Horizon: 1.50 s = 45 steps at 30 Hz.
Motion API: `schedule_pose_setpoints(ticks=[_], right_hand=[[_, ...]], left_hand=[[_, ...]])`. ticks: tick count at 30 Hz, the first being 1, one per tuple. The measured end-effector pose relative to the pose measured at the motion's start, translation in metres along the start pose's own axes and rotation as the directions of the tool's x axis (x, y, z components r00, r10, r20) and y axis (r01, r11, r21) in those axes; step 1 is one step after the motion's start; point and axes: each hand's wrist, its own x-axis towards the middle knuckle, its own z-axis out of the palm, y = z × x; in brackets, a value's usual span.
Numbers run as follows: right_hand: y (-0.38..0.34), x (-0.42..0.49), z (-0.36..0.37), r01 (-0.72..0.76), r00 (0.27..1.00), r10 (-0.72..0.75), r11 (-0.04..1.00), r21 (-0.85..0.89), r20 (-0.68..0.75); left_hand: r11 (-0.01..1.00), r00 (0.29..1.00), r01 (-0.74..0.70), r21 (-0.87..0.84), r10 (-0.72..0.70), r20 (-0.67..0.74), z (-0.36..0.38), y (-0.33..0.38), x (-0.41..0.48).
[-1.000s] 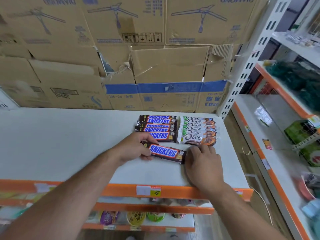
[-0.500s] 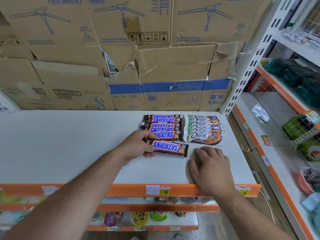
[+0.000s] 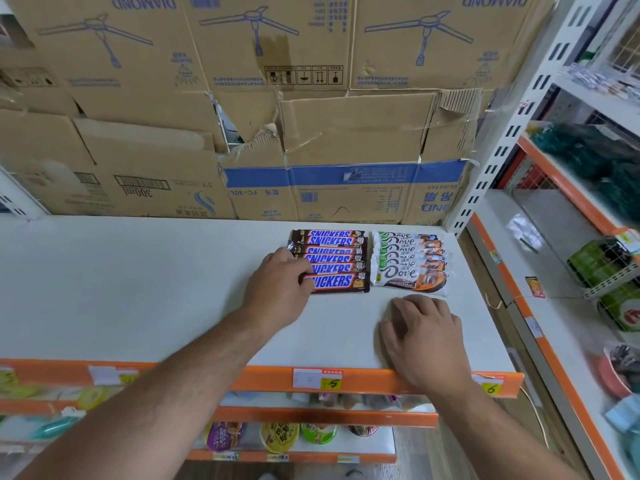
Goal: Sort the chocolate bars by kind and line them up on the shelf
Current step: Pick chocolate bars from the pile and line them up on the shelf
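Brown glossy film, blue lettering edged in red: the brown bars, long and flat, lie crosswise in one overlapping column at the back right of the shelf. The front brown bar lies flush against the one behind it, both crimped ends in line with the column.

White glossy film with dark script and an orange-brown end: the white bars, same long shape, form a second overlapping column just right of the first, with a narrow gap between.

Left hand: fingers curled round the left end of the front brown bar, holding it down on the board.

Right hand: palm down on the bare board just in front of the white bars, fingers loosely bent and together, holding nothing.

Shelf board: matt white, smooth. Its front edge carries an orange strip with a paper price tag.

Behind: cardboard boxes, stacked, creased and torn, printed in blue, one with a blue band.

Right: a white slotted metal post.

Below: round cups with coloured lids.
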Motion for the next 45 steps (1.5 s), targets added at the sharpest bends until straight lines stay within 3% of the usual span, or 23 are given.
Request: schedule_pose_setpoints(ticks=[7,14,26,35,45], right_hand=[[0.0,0.0,-0.001,-0.007,1.0,0.007,1.0,0.0,0.027],[0.0,0.0,-0.003,0.003,0.999,-0.003,1.0,0.007,0.04],[-0.014,0.006,-0.021,0.061,0.979,-0.052,0.997,-0.038,0.195],[-0.144,0.007,-0.033,0.178,0.945,-0.184,0.983,0.045,0.27],[-0.364,-0.01,-0.004,0.242,0.909,-0.28,0.958,0.156,0.307]], left_hand=[[0.996,0.998,0.02,0.087,-0.015,-0.056,0.009,0.005,0.001],[0.962,0.974,-0.141,0.236,0.177,-0.14,0.013,0.019,-0.039],[0.993,0.991,0.076,0.085,-0.066,-0.118,-0.005,0.003,-0.067],[0.985,0.985,0.151,0.083,-0.143,-0.102,-0.068,-0.077,-0.093],[0.969,0.973,0.194,0.154,-0.17,-0.156,-0.185,-0.245,-0.161]])
